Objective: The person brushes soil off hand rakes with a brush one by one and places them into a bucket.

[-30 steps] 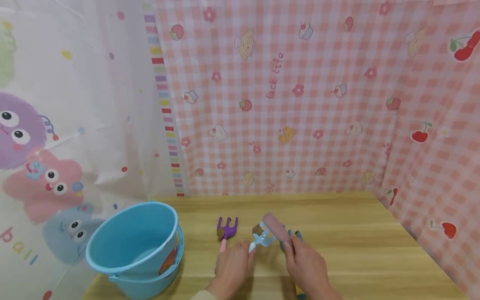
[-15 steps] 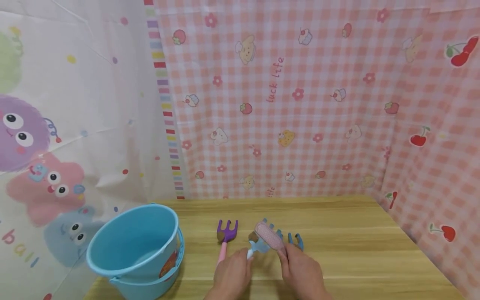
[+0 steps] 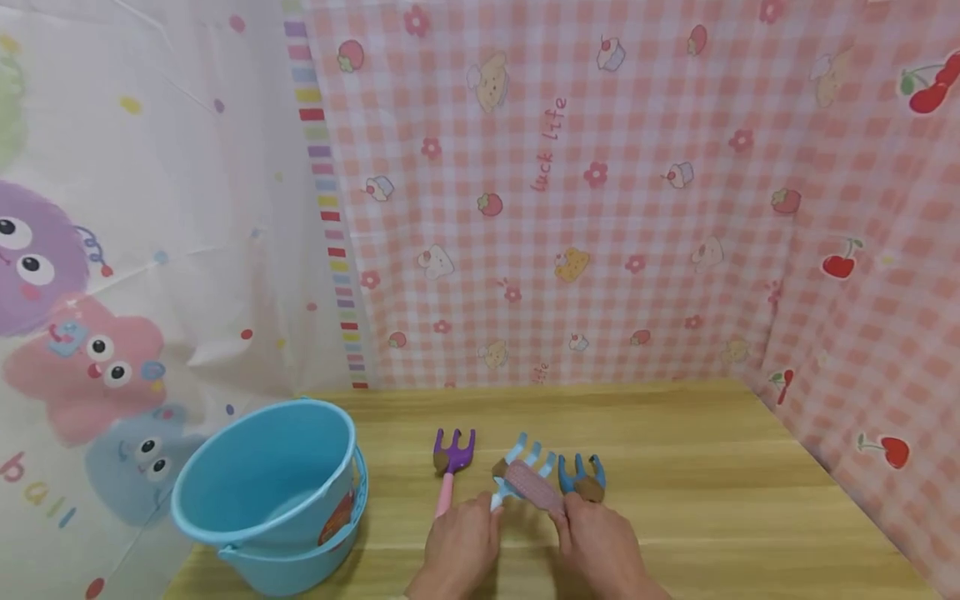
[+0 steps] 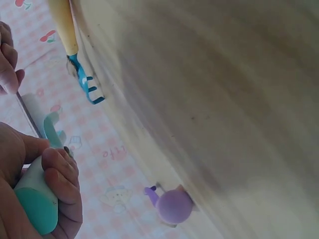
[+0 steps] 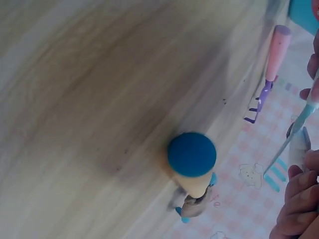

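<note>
My left hand (image 3: 461, 542) grips the handle of a light blue toy hand rake (image 3: 534, 452), its tines pointing away from me. In the left wrist view the fingers wrap round its pale handle (image 4: 37, 211) with a mint end. My right hand (image 3: 603, 542) holds a thin pink paddle (image 3: 534, 486) with a rough, textured face. The paddle lies across the rake's head, beside a brown lump (image 3: 500, 469) there. Whether the two touch is hard to tell. Left of the hands lies a purple rake (image 3: 453, 457); to the right is a darker blue rake (image 3: 570, 482). Both bear brown lumps.
A light blue bucket (image 3: 262, 533) stands on the wooden table (image 3: 712, 500) at the left. Behind the table hangs a pink checked cloth (image 3: 660, 233), with a white printed sheet (image 3: 225, 208) at the left side.
The pink paddle has moved left and down, from across the tines towards the rake's neck. The tines and the darker blue rake show more fully now. Both hands keep their hold.
</note>
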